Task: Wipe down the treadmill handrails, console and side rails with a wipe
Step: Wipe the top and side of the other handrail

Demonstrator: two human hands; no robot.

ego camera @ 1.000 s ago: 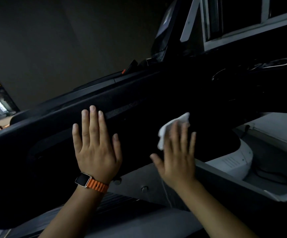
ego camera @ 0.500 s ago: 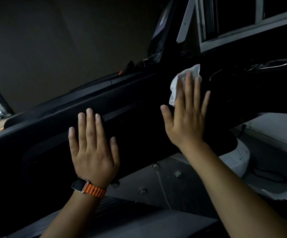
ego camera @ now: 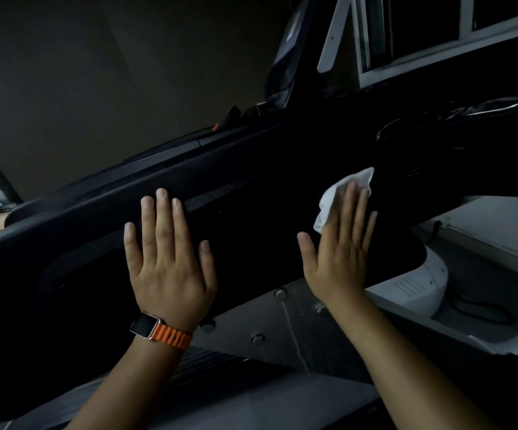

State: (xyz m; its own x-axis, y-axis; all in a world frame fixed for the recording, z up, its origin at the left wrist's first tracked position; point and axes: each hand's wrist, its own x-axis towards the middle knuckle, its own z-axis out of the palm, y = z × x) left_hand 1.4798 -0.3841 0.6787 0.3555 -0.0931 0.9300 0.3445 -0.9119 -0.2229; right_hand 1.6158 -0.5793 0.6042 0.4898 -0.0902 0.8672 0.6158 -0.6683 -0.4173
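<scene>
Fingers (ego camera: 349, 209) of right hand (ego camera: 338, 256) straight and close together, pressing white wipe (ego camera: 338, 193) flat on black treadmill panel (ego camera: 251, 218), right of centre. Left hand (ego camera: 168, 262) flat, fingers slightly spread, braced on same panel, holds nothing. Judged mid-task: panel being wiped; handrails, side rails and far console screen (ego camera: 288, 57) give no sign either way, too dark. No brand or writing legible; watch (ego camera: 146, 327) face dark, markings on white housing (ego camera: 419, 283) too small
</scene>
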